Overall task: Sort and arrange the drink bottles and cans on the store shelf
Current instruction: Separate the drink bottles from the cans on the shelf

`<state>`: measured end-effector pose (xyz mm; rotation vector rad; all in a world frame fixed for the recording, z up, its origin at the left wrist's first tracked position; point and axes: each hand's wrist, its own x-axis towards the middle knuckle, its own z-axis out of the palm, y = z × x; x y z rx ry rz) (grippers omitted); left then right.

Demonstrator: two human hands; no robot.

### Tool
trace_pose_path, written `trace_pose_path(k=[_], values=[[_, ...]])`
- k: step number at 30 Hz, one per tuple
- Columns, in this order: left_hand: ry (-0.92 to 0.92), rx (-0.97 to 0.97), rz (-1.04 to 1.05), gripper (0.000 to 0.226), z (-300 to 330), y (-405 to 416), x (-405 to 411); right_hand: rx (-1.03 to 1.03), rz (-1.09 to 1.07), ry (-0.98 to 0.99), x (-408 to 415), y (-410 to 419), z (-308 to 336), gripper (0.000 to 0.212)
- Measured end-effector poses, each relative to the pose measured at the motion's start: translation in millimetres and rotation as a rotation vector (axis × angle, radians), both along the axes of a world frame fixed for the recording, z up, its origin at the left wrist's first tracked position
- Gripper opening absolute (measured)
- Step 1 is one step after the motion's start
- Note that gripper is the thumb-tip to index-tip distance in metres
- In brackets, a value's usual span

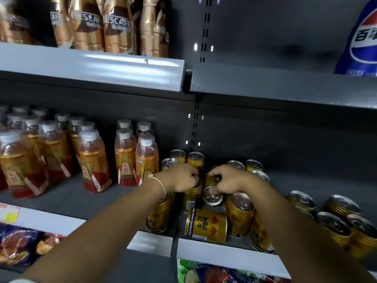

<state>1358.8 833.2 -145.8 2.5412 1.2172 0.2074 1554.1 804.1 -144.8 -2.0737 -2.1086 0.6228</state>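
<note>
Hands (183, 176) (228, 180) each grip upright cans (192, 193); tipped can (206, 224) blocks shelf front

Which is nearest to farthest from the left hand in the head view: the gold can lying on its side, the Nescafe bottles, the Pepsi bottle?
From the left hand:
1. Gold can lying on its side, just below and right of the hand, at the middle shelf's front edge.
2. Nescafe bottles, upper shelf, above and to the left.
3. Pepsi bottle, upper shelf, far right.

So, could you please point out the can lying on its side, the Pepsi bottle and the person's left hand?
Toppled can (206, 224), head view, label side.
Pepsi bottle (362, 40), head view, label.
Left hand (181, 177), head view, back of hand.
</note>
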Motion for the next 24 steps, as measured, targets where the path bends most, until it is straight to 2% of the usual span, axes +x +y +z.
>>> trace_pose_path(k=[6, 8, 9, 11, 14, 21, 24], values=[[0.020, 0.224, -0.022, 0.033, -22, 1, 0, 0.032, -0.033, 0.015, 4, 10, 4, 0.052], [0.013, 0.248, -0.033, 0.032, -24, 2, 2, 0.100, -0.060, 0.045, 4, 14, 3, 0.037], [0.017, 0.252, -0.033, 0.032, -24, 2, 2, 0.146, -0.086, 0.067, 4, 15, 3, 0.033], [0.016, 0.250, -0.028, 0.031, -25, 3, 1, 0.217, -0.131, 0.067, 4, 18, 0, 0.040], [0.002, 0.243, -0.032, 0.031, -27, 5, -1, 0.234, -0.167, 0.013, 3, 21, -5, 0.041], [-0.038, 0.212, -0.029, 0.030, -28, 7, -1, 0.267, -0.228, -0.016, -3, 22, -3, 0.031], [-0.043, 0.197, -0.027, 0.029, -26, 6, -1, 0.304, -0.239, -0.108, -10, 17, 1, 0.018]])
